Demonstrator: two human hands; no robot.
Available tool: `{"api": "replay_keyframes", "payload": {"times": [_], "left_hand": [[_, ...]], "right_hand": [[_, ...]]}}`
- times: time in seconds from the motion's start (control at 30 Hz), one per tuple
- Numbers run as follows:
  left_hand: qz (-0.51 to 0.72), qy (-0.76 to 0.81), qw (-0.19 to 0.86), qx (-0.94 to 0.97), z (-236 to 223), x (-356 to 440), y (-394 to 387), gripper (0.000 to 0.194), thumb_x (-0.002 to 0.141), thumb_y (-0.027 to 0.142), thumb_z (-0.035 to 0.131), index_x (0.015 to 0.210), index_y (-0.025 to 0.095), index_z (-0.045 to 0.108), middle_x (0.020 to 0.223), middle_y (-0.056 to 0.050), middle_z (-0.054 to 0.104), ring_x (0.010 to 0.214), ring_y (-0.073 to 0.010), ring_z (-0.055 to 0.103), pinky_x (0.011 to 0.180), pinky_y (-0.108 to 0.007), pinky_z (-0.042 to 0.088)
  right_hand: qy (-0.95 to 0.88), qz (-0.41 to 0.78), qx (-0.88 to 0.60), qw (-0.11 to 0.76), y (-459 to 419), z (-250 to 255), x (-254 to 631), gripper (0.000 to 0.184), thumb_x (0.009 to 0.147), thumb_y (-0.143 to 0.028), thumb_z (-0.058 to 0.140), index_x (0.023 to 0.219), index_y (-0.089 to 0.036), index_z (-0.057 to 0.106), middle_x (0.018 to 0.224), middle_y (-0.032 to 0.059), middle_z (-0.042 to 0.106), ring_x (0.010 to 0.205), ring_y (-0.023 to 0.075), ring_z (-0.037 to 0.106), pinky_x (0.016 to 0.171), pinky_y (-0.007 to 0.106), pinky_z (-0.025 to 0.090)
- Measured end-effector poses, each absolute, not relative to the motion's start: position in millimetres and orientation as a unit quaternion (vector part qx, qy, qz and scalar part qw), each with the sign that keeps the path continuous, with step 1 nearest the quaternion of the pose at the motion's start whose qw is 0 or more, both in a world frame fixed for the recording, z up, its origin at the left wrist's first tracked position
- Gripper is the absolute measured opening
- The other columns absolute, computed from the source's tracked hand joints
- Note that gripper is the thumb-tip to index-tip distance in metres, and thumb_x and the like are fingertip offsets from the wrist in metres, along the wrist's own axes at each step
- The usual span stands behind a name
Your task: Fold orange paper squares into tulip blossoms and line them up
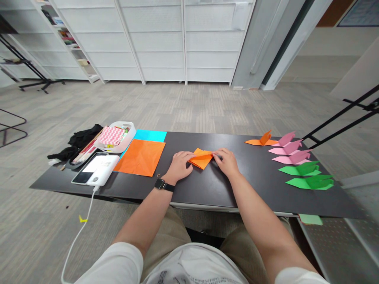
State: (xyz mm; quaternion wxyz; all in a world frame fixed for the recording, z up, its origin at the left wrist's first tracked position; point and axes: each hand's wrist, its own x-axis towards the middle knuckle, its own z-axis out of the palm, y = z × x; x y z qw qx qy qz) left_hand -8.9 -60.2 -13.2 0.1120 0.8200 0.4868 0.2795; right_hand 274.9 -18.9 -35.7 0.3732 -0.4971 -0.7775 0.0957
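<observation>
A small folded piece of orange origami paper (pixel 202 161) lies on the dark table in front of me, a flap along its upper part raised into a fold. My left hand (pixel 179 166) has its fingers closed on the paper's left corner. At the opposite corner, my right hand (pixel 226 161) pinches the paper between thumb and fingers. Left of my hands rests a larger sheet of orange paper (pixel 142 157), with blue paper (pixel 151 135) partly under it. Folded paper birds line the right side: an orange one (pixel 260 140), several pink ones (pixel 286 149) and two green ones (pixel 309 182).
A white tray (pixel 130 138) holding a pink zigzag-patterned packet (pixel 111 136) stands at the table's left. Near it are a black cloth (pixel 84 137), a phone (pixel 89 169) and a white power bank (pixel 103 170) with a cable (pixel 78 234) hanging off the edge. Metal stand legs (pixel 340 114) are beyond the right end.
</observation>
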Motion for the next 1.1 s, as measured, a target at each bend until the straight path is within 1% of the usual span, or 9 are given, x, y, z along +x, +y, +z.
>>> {"api": "replay_keyframes", "payload": {"times": [0.23, 0.37, 0.47, 0.57, 0.67, 0.77, 0.93, 1.0, 1.1], "left_hand": [[0.347, 0.490, 0.118, 0.791, -13, -9, -56, 0.018, 0.098, 0.022, 0.064, 0.110, 0.025, 0.077, 0.114, -0.005, 0.078, 0.110, -0.0239, 0.069, 0.105, -0.043, 0.049], [0.442, 0.498, 0.176, 0.725, -11, -10, -56, 0.018, 0.102, 0.032, 0.062, 0.101, 0.023, 0.077, 0.103, -0.005, 0.078, 0.101, -0.0224, 0.071, 0.098, -0.038, 0.053], [0.514, 0.496, 0.266, 0.648, -16, -13, -51, 0.023, 0.101, 0.040, 0.064, 0.108, 0.021, 0.075, 0.105, -0.006, 0.078, 0.099, -0.0214, 0.072, 0.093, -0.035, 0.056], [0.535, 0.511, 0.317, 0.593, -24, -14, -45, 0.036, 0.100, 0.040, 0.064, 0.130, 0.019, 0.067, 0.100, -0.005, 0.076, 0.091, -0.0187, 0.072, 0.088, -0.032, 0.056], [0.471, 0.586, 0.252, 0.610, -26, -13, -45, 0.048, 0.097, 0.032, 0.065, 0.143, 0.021, 0.059, 0.087, 0.000, 0.071, 0.083, -0.0174, 0.069, 0.087, -0.032, 0.053], [0.359, 0.632, 0.151, 0.670, -22, -8, -50, 0.046, 0.095, 0.026, 0.065, 0.140, 0.024, 0.061, 0.086, 0.000, 0.072, 0.088, -0.0218, 0.070, 0.092, -0.038, 0.050], [0.270, 0.640, 0.081, 0.715, -15, 4, -56, 0.023, 0.099, 0.031, 0.062, 0.119, 0.026, 0.071, 0.084, -0.002, 0.074, 0.087, -0.0244, 0.069, 0.087, -0.039, 0.046], [0.251, 0.632, 0.072, 0.729, -13, 5, -57, 0.017, 0.101, 0.033, 0.059, 0.107, 0.026, 0.074, 0.078, -0.002, 0.072, 0.084, -0.0237, 0.068, 0.086, -0.038, 0.045], [0.243, 0.631, 0.054, 0.734, -9, 5, -59, 0.024, 0.104, 0.035, 0.055, 0.096, 0.025, 0.076, 0.080, -0.005, 0.072, 0.085, -0.0245, 0.066, 0.088, -0.041, 0.046]], "right_hand": [[-0.763, 0.120, -0.474, 0.422, -26, -24, 272, 0.022, 0.103, -0.037, 0.060, 0.106, -0.030, 0.080, 0.104, 0.0060, 0.077, 0.098, 0.0248, 0.073, 0.094, 0.045, 0.056], [-0.701, 0.118, -0.477, 0.517, -27, -15, 275, 0.031, 0.104, -0.045, 0.056, 0.122, -0.028, 0.075, 0.117, 0.0086, 0.074, 0.110, 0.0256, 0.070, 0.102, 0.046, 0.056], [-0.619, 0.140, -0.500, 0.589, -24, -16, 278, 0.038, 0.105, -0.049, 0.051, 0.130, -0.027, 0.069, 0.120, 0.0093, 0.072, 0.112, 0.0257, 0.068, 0.101, 0.047, 0.056], [-0.564, 0.179, -0.518, 0.618, -20, -21, 280, 0.043, 0.104, -0.052, 0.051, 0.138, -0.028, 0.062, 0.120, 0.0088, 0.071, 0.109, 0.0254, 0.069, 0.098, 0.047, 0.057], [-0.584, 0.185, -0.529, 0.586, -21, -23, 279, 0.042, 0.102, -0.049, 0.053, 0.137, -0.027, 0.062, 0.119, 0.0103, 0.072, 0.109, 0.0266, 0.068, 0.097, 0.047, 0.057], [-0.679, 0.159, -0.513, 0.501, -26, -20, 275, 0.034, 0.100, -0.042, 0.058, 0.128, -0.026, 0.068, 0.114, 0.0111, 0.073, 0.109, 0.0287, 0.068, 0.101, 0.048, 0.055], [-0.849, 0.154, -0.400, 0.309, -33, -22, 264, 0.042, 0.089, -0.039, 0.078, 0.129, -0.031, 0.071, 0.130, 0.0090, 0.071, 0.127, 0.0319, 0.063, 0.112, 0.054, 0.048], [-0.870, 0.155, -0.380, 0.272, -33, -26, 262, 0.037, 0.086, -0.036, 0.081, 0.122, -0.033, 0.075, 0.130, 0.0078, 0.071, 0.128, 0.0314, 0.062, 0.113, 0.054, 0.046], [-0.876, 0.157, -0.373, 0.263, -33, -29, 261, 0.025, 0.087, -0.034, 0.080, 0.112, -0.033, 0.079, 0.128, 0.0065, 0.073, 0.125, 0.0299, 0.065, 0.113, 0.054, 0.046]]}}
